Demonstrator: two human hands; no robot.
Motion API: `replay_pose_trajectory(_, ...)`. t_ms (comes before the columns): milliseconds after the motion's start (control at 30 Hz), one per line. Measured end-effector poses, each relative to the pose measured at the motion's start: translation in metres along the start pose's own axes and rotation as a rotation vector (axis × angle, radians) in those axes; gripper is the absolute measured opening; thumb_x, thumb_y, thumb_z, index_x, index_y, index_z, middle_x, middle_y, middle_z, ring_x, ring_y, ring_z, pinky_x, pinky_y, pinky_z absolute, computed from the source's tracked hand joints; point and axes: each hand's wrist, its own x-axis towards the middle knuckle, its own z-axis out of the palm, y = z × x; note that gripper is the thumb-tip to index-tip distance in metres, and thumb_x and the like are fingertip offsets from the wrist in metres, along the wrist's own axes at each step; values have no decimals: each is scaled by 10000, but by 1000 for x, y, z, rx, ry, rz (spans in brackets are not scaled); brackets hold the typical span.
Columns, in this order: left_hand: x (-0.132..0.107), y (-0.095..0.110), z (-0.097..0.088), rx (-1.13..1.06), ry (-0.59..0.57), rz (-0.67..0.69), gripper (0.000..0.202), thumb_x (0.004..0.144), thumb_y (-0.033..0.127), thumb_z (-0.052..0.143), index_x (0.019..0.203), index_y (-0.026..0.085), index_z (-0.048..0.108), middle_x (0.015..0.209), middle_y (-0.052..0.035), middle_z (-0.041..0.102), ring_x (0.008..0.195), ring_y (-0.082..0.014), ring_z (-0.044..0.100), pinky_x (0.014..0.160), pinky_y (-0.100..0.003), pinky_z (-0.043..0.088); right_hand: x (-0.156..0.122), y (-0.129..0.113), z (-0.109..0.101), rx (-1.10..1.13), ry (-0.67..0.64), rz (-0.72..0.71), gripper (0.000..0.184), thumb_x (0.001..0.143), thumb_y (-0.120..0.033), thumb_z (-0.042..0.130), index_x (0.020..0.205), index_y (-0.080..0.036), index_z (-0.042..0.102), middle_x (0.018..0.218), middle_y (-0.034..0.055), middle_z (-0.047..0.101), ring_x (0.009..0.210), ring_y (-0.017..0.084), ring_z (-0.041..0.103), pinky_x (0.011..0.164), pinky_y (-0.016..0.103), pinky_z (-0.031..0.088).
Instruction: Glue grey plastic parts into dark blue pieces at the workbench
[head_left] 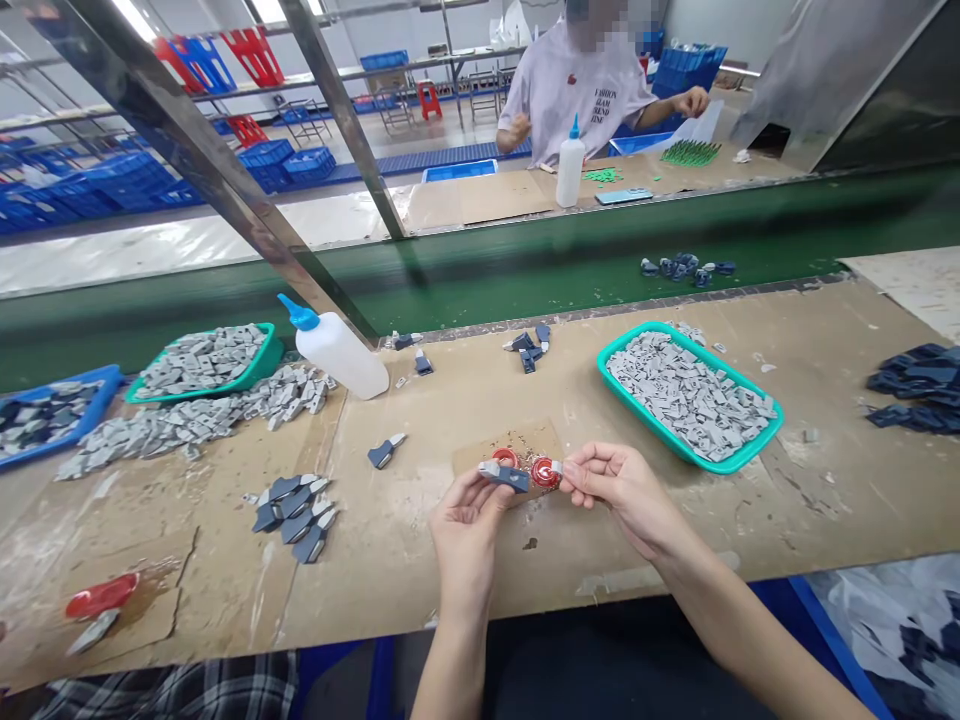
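My left hand pinches a dark blue-grey plastic part with a light grey tip, held above a small cardboard piece. Between finger and thumb of my right hand is a small light grey plastic piece, over a round red cap that looks wet inside. A second red ring lies partly hidden behind the dark part. A single dark part with a grey tip lies left of my hands, and a pile of similar parts is farther left.
A green basket of grey pieces stands to the right, another green basket at left beside a blue-capped white bottle. Dark parts lie far right. Beyond the green conveyor belt sits a co-worker.
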Motion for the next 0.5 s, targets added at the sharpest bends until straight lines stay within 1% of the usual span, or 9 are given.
replay_pose_trajectory(100,-3,1,8,-18,-44,-4,289,666,211,761,943,168,692,997,-101,725,981,-245,666,880,-351,525,-6,-6,6,-49,-20,-38,292,679,-424,757,738,-157,652,661,44,681,539,116,572,529,244,461)
replay_pose_trajectory(233,-5,-1,11,-32,-46,10,255,653,189,768,898,177,698,955,-84,735,932,-234,683,858,-345,540,-7,-6,14,-71,-37,-37,316,644,-440,771,711,-166,630,630,33,675,512,118,571,516,254,472)
replay_pose_trajectory(400,-8,-2,12,0,-34,15,262,641,178,772,896,178,712,959,-86,737,927,-241,685,850,-357,550,-5,-5,18,-109,-31,9,361,602,-469,780,681,-171,591,586,20,651,472,112,556,485,249,463)
replay_pose_trajectory(500,-10,-2,12,50,-61,17,259,633,178,776,888,183,733,939,-87,741,912,-249,690,845,-363,557,-4,-5,14,-135,-96,53,387,627,-480,760,695,-183,521,569,2,640,468,104,551,456,222,438)
